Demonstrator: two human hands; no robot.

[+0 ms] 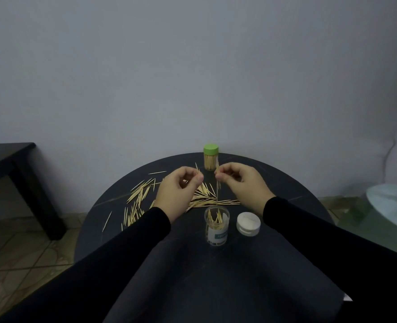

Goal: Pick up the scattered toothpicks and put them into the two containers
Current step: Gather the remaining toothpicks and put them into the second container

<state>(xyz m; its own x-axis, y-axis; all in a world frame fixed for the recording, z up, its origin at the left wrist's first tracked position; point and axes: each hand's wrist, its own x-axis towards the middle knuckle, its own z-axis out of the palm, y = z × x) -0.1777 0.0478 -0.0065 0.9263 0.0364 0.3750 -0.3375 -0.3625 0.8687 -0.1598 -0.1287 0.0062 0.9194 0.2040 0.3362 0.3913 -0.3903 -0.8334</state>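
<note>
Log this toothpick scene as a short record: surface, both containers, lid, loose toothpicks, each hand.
surface: round dark table
open container: clear, upright, near edge, some toothpicks inside
white lid: off, right of the open container
green-lidded container: far side, closed, looks full
scattered toothpicks: mostly left and centre
left hand: pinches toothpicks
right hand: pinches toothpicks, held upright

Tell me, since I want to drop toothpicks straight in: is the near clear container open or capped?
Open. The clear container stands upright with no cap on its mouth; its white lid lies on the table beside it, and a few toothpicks stand inside.
</note>
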